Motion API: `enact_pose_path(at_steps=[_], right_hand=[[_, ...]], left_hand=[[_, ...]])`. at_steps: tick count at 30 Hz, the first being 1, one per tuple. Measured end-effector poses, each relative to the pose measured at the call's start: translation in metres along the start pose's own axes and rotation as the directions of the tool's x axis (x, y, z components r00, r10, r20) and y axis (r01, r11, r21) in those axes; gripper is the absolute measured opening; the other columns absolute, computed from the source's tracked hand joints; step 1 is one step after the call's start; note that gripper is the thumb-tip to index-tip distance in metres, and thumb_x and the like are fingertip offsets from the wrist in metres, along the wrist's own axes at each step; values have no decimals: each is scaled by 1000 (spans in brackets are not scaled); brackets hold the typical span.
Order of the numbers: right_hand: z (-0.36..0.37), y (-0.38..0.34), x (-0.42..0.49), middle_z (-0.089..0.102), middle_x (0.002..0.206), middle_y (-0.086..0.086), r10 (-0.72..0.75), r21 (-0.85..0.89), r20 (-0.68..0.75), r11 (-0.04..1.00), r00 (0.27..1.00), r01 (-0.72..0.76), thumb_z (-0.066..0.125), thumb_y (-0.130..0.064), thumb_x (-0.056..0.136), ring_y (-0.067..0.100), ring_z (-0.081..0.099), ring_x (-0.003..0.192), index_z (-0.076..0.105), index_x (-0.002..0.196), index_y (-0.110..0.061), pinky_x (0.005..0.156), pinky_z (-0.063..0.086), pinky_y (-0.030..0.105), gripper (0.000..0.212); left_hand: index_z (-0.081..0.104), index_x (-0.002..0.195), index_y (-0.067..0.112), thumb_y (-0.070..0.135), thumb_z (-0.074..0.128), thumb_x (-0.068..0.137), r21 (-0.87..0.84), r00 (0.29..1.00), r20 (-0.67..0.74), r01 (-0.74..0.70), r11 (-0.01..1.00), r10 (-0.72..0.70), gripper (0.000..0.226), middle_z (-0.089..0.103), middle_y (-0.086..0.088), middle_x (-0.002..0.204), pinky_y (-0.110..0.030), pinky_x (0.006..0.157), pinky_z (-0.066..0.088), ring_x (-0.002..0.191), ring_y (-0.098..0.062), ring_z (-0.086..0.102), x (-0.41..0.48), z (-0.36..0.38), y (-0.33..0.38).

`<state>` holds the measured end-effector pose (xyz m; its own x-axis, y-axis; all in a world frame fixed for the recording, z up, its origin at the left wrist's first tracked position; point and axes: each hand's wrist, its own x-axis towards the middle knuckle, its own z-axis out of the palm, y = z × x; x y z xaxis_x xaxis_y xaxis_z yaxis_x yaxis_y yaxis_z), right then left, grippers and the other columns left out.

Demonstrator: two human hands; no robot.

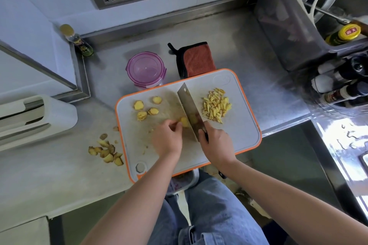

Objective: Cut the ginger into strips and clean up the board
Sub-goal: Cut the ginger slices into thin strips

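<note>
From the head camera, a white cutting board (239, 125) with an orange rim lies on the steel tabletop (249, 45), its near edge hanging over the front. The right hand (216, 145) is wrapped around the handle of a cleaver (188, 105), whose blade runs from the hand toward the far side of the board, edge down at the board's middle. Just left of the blade, the left hand (168, 140) has its fingers curled and pins a ginger piece (184, 121) against the board, touching the blade's side. A pile of ginger strips (216, 105) sits right of the blade. Four ginger slices (147, 108) lie apart on the far left part of the board. Off the board, on the tabletop to its left, rests a heap of ginger trimmings (106, 152). Beyond the far edge stand a purple-lidded container (146, 69) and an orange cloth (198, 59), the cloth partly tucked under the board.
</note>
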<state>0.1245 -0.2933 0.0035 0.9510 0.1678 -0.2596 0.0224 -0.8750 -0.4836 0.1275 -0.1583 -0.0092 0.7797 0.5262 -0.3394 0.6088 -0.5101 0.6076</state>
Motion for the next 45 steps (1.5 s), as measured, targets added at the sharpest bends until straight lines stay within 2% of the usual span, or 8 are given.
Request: enact_pose_path(at_steps=[8,13,18,24,26,32,37,45], right_hand=[[0,-2,-2,54,62,7,-84,-53,60,995,995,87,40,-24,99,27,51,54,44,92,-14,52,47,39,13],[-6,-5,3,44,60,2,-95,-84,134,991,986,107,38,-25,99,26,49,56,44,98,-13,51,41,35,13],[-13,-4,12,48,71,4,-61,-142,202,986,978,90,36,-29,100,26,48,65,41,101,-14,56,36,33,16],[-22,-6,12,48,68,5,-90,-39,106,995,990,95,41,-25,98,27,45,62,43,97,-13,54,36,33,12],[-22,-7,12,46,67,5,-93,-48,129,994,987,100,40,-25,98,27,44,62,40,93,-15,55,34,32,11],[-19,-8,11,47,71,6,-71,-95,194,991,978,91,37,-26,99,27,46,65,46,106,-12,57,34,32,18],[-20,-4,10,37,66,0,-68,-130,254,986,965,104,36,-26,99,25,44,66,35,91,-17,60,33,31,12],[-4,-6,9,52,74,8,-36,-147,238,987,971,72,36,-25,100,30,53,69,46,105,-10,58,39,34,18]], left_hand=[[68,74,26,30,73,83,-169,968,92,248,954,-235,12,67,9,75,-24,66,42,75,-14,63,1,4,9],[64,73,27,30,77,80,-213,955,103,296,931,-280,15,62,11,72,-26,69,45,77,-16,62,2,4,9],[74,91,20,36,73,82,-246,961,63,275,929,-268,18,73,3,89,-35,80,54,84,-18,66,3,6,8],[76,82,22,34,73,81,-222,953,75,302,927,-293,12,73,3,77,-32,72,55,76,-19,68,6,8,11],[76,80,23,33,73,81,-221,953,77,304,927,-294,11,73,3,76,-33,72,56,75,-18,68,7,8,11],[74,75,22,32,72,83,-219,960,80,280,935,-269,13,73,3,74,-29,67,52,72,-17,66,7,9,10],[76,72,17,29,72,82,-219,968,95,246,944,-230,16,72,0,67,-31,66,54,68,-20,68,11,12,7],[77,77,12,22,75,81,-237,972,100,229,944,-210,10,73,-3,74,-25,61,44,69,-20,66,13,11,6]])
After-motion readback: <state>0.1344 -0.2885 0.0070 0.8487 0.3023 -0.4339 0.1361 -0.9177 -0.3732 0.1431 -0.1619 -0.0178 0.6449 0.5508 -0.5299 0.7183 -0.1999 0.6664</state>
